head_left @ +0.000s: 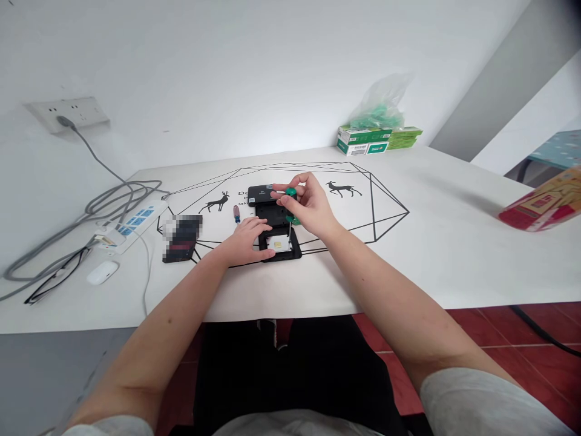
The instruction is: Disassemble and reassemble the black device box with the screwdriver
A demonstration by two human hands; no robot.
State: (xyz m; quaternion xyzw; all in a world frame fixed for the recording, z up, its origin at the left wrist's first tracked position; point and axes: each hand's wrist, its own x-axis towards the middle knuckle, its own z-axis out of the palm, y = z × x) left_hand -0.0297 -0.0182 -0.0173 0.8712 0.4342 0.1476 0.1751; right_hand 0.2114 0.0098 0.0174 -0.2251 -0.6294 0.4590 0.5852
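At the bottom centre, dark trousers (295, 375) show below the near edge of the white table (408, 278). Just beyond, near the middle of the frame, lies an open black case (296, 251) with a white board (280, 243) inside. The left hand (252, 239) is spread flat, grasping nothing, its thumb touching the case's near left side. The right hand (305, 203) pinches a green-handled screwdriver (291, 192), its shaft pointing down into the case's right side.

To the left are a dark phone (182, 239) (its screen partly pixelated) and, just beyond the left hand, a small screwdriver (236, 213). A black box-like piece (261, 194) lies beyond the case. At right is a red and yellow package (540, 200); green and white boxes (363, 142) sit against the wall, upper right.
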